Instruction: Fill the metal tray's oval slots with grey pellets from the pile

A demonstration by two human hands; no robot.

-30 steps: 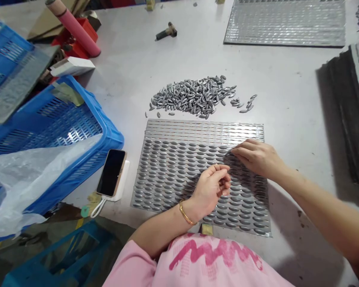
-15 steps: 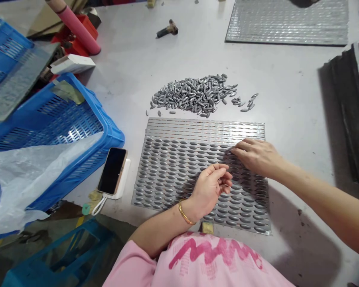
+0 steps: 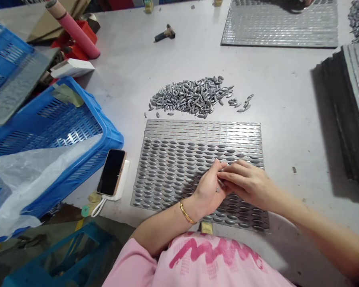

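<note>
My left hand (image 3: pixel 208 184) is curled over the perforated metal sheet (image 3: pixel 203 132), a gold bangle on its wrist. My right hand (image 3: pixel 247 183) meets it, with its fingertips against the left fingers. A few small grey oval pellets (image 3: pixel 220 183) show between the two hands, and the fingers partly hide them. Rows of the same pellets (image 3: pixel 173 175) sit in the sheet's holes, while its far strip shows bare ridged metal. A loose heap of grey pellets (image 3: pixel 191 95) lies just beyond the sheet.
A blue plastic crate (image 3: pixel 62 123) with a white bag stands to the left, beside a phone on a power bank (image 3: pixel 111 177). A stack of dark sheets (image 3: pixel 350 111) stands at right. Another filled sheet (image 3: pixel 279 24) lies far ahead, with a co-worker's hand (image 3: pixel 308 2) at its edge.
My right hand has slid left off the sheet's pellets and now meets my left hand. The co-worker's hand shows at the far sheet's top edge.
</note>
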